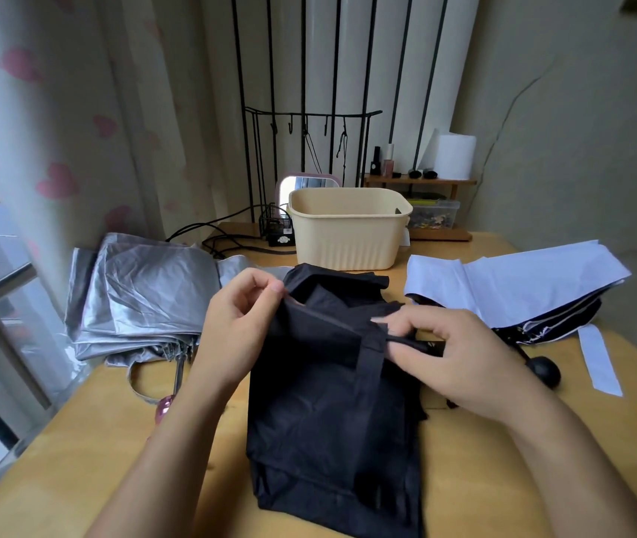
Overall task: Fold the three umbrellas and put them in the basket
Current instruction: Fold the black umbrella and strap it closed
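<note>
A black umbrella (pixel 332 413) lies collapsed on the wooden table (pixel 503 479) in front of me, its cloth in loose pleats. My left hand (pixel 239 320) pinches a fold of its cloth at the upper left. My right hand (pixel 452 355) pinches the cloth and a black strap at the umbrella's right side. A silver umbrella (pixel 134 297) lies collapsed at the left, with a pink handle (pixel 163 409) near the table edge. A white umbrella with a black lining (pixel 518 289) lies at the right, its round black handle (pixel 544 371) toward me. The cream basket (pixel 348 234) stands empty behind the black umbrella.
Behind the basket are a small mirror (pixel 306 185), black cables (pixel 216 234) and a black wire rack (pixel 309 122) with hooks. A wooden shelf (pixel 421 182) at the back right carries bottles and a white roll. A curtain (pixel 57 130) and window bound the left.
</note>
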